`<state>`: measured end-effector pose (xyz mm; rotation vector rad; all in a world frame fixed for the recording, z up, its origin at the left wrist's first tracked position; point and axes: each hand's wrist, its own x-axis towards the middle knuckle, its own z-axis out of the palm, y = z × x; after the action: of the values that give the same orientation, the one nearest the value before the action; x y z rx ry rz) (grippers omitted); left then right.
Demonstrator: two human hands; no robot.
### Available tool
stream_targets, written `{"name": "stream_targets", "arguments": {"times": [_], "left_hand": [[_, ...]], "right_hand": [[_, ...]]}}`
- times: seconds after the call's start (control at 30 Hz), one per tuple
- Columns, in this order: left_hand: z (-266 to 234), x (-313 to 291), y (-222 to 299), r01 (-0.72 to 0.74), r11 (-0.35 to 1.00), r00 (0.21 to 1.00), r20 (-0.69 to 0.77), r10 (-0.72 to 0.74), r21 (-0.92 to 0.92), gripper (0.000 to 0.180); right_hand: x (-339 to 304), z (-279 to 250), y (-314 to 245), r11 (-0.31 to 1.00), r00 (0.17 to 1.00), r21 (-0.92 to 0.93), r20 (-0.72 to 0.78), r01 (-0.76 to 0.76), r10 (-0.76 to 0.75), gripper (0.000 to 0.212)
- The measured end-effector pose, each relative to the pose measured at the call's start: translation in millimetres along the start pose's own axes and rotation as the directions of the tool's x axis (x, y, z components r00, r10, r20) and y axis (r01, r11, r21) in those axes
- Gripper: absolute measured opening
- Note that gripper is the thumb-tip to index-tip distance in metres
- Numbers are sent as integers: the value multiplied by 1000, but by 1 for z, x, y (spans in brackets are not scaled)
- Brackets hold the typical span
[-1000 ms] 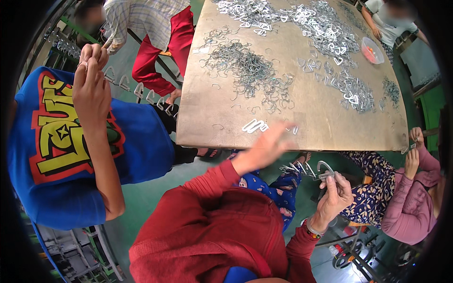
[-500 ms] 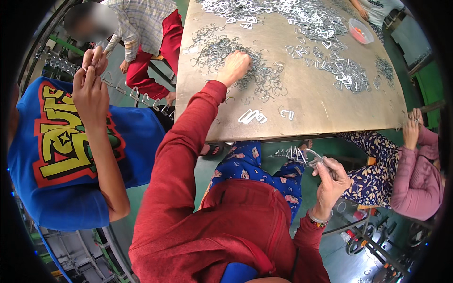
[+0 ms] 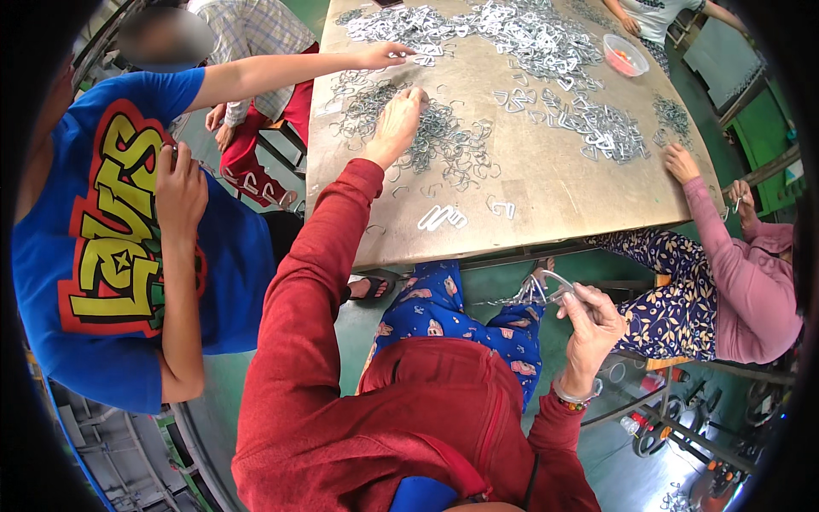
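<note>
My left hand [image 3: 397, 124] is over a loose pile of small dark wire hooks [image 3: 461, 145] on the table. Its fingers curl down together at the pile, and anything between them is too small to make out. Off the table's front edge, above my lap, my right hand [image 3: 595, 326] pinches a curved silvery metal link [image 3: 559, 282] between thumb and fingers. A string of thin metal pieces [image 3: 525, 293] trails leftward from that link. Several pale flat metal loops [image 3: 442, 218] lie near the front of the table, with another loop [image 3: 502, 207] to their right.
Heaps of bright metal loops [image 3: 533, 43] cover the far side of the table [image 3: 589, 200]. A clear plastic tub [image 3: 625, 56] with orange bits stands at the back right. Co-workers sit at both sides; a blue-sleeved arm [image 3: 290, 72] crosses the table's far left.
The co-worker in blue has stretched an arm to the far heap. A pink-sleeved hand at right now reaches onto the table. My left hand stays at the wire pile; my right keeps its link.
</note>
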<state>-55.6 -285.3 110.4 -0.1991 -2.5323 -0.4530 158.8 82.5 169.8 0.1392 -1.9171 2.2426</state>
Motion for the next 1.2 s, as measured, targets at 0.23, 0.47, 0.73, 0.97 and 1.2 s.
{"name": "stream_targets", "arguments": {"times": [0.23,0.47,0.73,0.97,1.2], "left_hand": [[4,-21,63,308,818,947,237,-216,-486,16],[-68,-71,238,176,297,938,251,240,-939,10],[-59,-93,262,-189,626,966,-27,259,-757,10],[-47,-95,256,-166,599,981,-71,179,-783,14],[-37,-101,260,-25,392,971,71,229,-920,9]], "right_hand": [[3,0,-9,992,999,-124,-20,-37,35,20],[13,-6,17,989,995,-139,-99,-42,29,14],[14,-4,12,989,992,-139,-125,-45,27,15],[15,12,-1,975,994,-196,-65,-103,92,17],[47,-33,-2,993,978,-114,-205,12,-35,18]]}}
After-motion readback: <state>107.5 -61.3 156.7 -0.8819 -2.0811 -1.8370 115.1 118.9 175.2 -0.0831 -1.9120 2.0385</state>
